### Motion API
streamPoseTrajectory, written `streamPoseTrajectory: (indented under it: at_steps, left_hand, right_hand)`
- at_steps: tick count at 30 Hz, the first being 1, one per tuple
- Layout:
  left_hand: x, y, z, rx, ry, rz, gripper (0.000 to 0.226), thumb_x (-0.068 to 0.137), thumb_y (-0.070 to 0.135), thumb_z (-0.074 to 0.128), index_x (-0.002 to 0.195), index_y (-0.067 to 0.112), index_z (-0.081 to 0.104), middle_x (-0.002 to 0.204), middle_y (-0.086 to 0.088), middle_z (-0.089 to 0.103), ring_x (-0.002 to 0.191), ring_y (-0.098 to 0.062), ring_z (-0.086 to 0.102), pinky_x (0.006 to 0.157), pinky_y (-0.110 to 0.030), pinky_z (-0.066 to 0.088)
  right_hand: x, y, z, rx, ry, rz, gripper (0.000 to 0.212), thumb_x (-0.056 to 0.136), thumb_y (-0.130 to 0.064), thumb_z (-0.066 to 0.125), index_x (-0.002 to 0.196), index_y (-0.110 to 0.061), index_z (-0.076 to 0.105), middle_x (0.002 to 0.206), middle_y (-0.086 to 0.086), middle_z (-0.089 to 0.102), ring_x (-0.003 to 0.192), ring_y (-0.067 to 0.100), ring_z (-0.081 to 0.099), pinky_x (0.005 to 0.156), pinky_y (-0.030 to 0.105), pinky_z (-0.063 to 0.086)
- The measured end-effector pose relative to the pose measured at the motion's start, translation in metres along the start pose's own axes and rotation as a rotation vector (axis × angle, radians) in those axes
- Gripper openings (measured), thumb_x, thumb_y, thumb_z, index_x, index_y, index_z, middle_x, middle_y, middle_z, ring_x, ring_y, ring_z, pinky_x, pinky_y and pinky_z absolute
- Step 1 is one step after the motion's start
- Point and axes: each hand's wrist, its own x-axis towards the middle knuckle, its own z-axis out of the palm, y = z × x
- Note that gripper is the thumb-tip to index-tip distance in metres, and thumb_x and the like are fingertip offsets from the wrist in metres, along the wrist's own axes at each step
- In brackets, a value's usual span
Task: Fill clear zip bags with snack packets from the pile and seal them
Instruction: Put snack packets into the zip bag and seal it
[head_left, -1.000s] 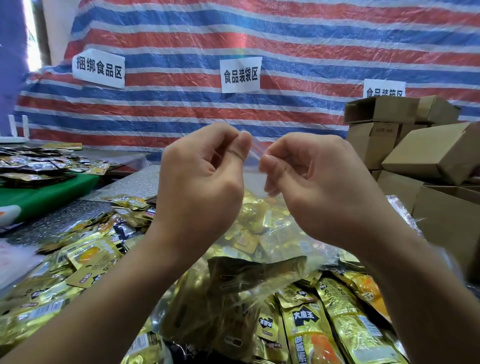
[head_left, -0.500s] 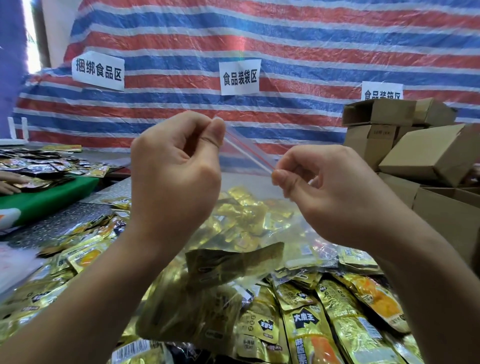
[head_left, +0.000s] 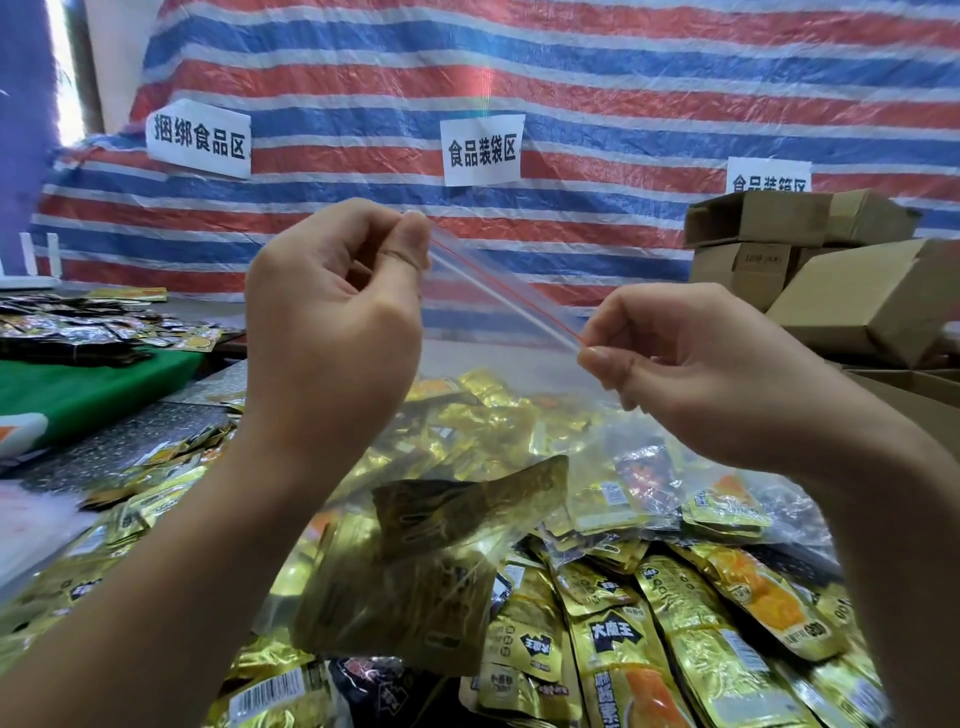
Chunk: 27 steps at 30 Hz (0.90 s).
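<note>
A clear zip bag (head_left: 498, 332) with a red zip line hangs in the air between my hands, above the pile. My left hand (head_left: 332, 322) pinches the upper left end of the zip strip between thumb and fingers. At the lower right end my right hand (head_left: 691, 374) pinches the strip too. Gold snack packets (head_left: 431, 561) sit in the bottom of the bag. Under it lies the pile of gold and dark snack packets (head_left: 675, 623), spread over the table.
Brown cardboard boxes (head_left: 831, 270) are stacked at the right. A green-covered table (head_left: 88, 384) with more dark packets stands at the left. A red, white and blue striped tarp with white paper signs (head_left: 482, 150) hangs behind.
My hands have moved apart along the zip strip: the left went up and left, the right down and right. The stretched zip line between them is longer now.
</note>
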Motion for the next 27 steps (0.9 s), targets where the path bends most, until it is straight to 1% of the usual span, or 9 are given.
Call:
streamPoseTrajectory:
  at_steps: [2,6,10,13,17,20,24,26,27]
  left_hand:
    - [0.001,0.0,-0.001,-0.006,-0.01,0.0,0.028,0.099,0.023,0.056,0.075,0.008,0.061,0.068,-0.023,0.056,0.059,-0.038,0.049,0.051,-0.046,0.039]
    - [0.001,-0.002,0.0,0.004,-0.02,-0.003,0.028,0.1,0.022,0.055,0.075,0.009,0.06,0.07,-0.023,0.057,0.059,-0.038,0.05,0.049,-0.046,0.038]
    - [0.002,-0.004,-0.002,-0.001,-0.009,-0.01,0.029,0.1,0.021,0.054,0.077,0.005,0.062,0.07,-0.025,0.055,0.058,-0.038,0.048,0.048,-0.049,0.037]
    - [0.003,-0.006,-0.002,0.001,0.012,-0.006,0.03,0.1,0.022,0.055,0.078,0.004,0.063,0.069,-0.024,0.055,0.059,-0.039,0.049,0.049,-0.048,0.039]
    - [0.005,-0.008,-0.004,-0.004,0.067,0.001,0.033,0.098,0.026,0.056,0.074,0.005,0.061,0.066,-0.027,0.052,0.058,-0.043,0.046,0.049,-0.049,0.037]
    - [0.005,-0.009,-0.004,-0.014,0.061,0.005,0.032,0.098,0.027,0.057,0.073,0.008,0.061,0.065,-0.026,0.052,0.057,-0.042,0.045,0.047,-0.048,0.037]
    - [0.007,-0.012,-0.005,-0.031,0.065,-0.012,0.03,0.097,0.029,0.057,0.073,0.011,0.062,0.066,-0.023,0.053,0.058,-0.042,0.046,0.048,-0.048,0.039]
    - [0.008,-0.014,-0.005,-0.037,0.048,-0.022,0.03,0.097,0.029,0.058,0.072,0.013,0.061,0.067,-0.022,0.054,0.059,-0.042,0.046,0.047,-0.048,0.039]
    - [0.008,-0.016,-0.004,-0.039,0.041,-0.028,0.03,0.097,0.029,0.058,0.072,0.013,0.061,0.068,-0.024,0.054,0.059,-0.042,0.046,0.047,-0.048,0.039]
  right_hand:
    - [0.0,0.0,-0.001,0.031,-0.008,-0.004,0.015,0.09,-0.023,0.066,0.077,-0.029,0.064,0.065,-0.01,0.062,0.059,0.005,0.053,0.057,0.021,0.046]
    - [-0.001,-0.001,-0.004,0.065,-0.027,-0.005,0.011,0.089,-0.024,0.066,0.079,-0.028,0.066,0.068,-0.001,0.066,0.061,0.01,0.058,0.06,0.028,0.05]
    - [-0.002,0.002,-0.006,0.023,-0.051,0.019,0.011,0.088,-0.028,0.066,0.077,-0.029,0.067,0.069,-0.005,0.067,0.06,0.006,0.059,0.06,0.025,0.051]
    - [-0.002,0.005,-0.005,-0.051,-0.028,0.012,0.011,0.088,-0.032,0.064,0.077,-0.029,0.065,0.066,-0.009,0.063,0.056,0.005,0.052,0.056,0.028,0.046]
    - [-0.001,0.007,0.001,-0.135,0.015,-0.059,0.017,0.09,-0.038,0.059,0.076,-0.03,0.058,0.06,-0.014,0.054,0.05,0.005,0.041,0.047,0.023,0.035]
    - [-0.001,0.009,0.001,-0.087,0.017,-0.103,0.022,0.087,-0.045,0.052,0.076,-0.026,0.056,0.058,-0.012,0.049,0.05,0.007,0.039,0.046,0.019,0.031]
    - [-0.001,0.012,0.001,0.0,-0.001,-0.14,0.018,0.088,-0.039,0.053,0.078,-0.025,0.057,0.058,-0.013,0.047,0.049,0.004,0.036,0.047,0.016,0.03]
    - [-0.001,0.015,0.001,0.047,-0.044,-0.116,0.016,0.088,-0.039,0.055,0.081,-0.026,0.06,0.059,-0.009,0.048,0.051,0.004,0.036,0.048,0.019,0.032]
    - [-0.001,0.016,0.001,0.054,-0.065,-0.104,0.015,0.088,-0.039,0.055,0.083,-0.026,0.061,0.061,-0.005,0.048,0.053,0.004,0.037,0.048,0.024,0.033]
